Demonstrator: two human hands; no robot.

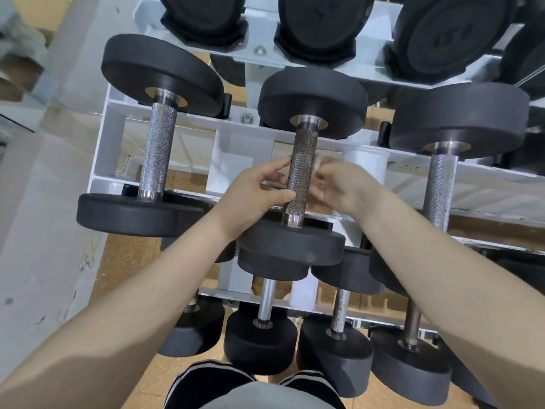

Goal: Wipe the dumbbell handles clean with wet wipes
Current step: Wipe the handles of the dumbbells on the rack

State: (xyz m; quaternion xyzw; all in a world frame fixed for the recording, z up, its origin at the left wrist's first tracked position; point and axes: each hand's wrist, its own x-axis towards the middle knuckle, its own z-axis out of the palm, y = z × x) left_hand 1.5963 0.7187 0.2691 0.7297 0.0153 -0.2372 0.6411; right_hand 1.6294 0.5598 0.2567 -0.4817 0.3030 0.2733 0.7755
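Observation:
A black dumbbell with a dark knurled handle point(303, 169) lies on the middle tier of a white rack point(106, 134). My left hand point(259, 190) touches the handle's left side, with the thumb and index fingertip against the metal. My right hand point(342, 184) sits just right of the handle, blurred, fingers curled around a small white wet wipe point(320, 166) that is mostly hidden. To either side rest two more dumbbells with bright knurled handles, one at left point(156, 152) and one at right point(441, 190).
Larger dumbbells point(321, 25) fill the upper tier. Several smaller ones point(262, 335) with smooth handles sit on the lower tier near my knees. A white cylinder point(365, 163) stands behind the rack. The floor is cork-coloured, with a pale wall at left.

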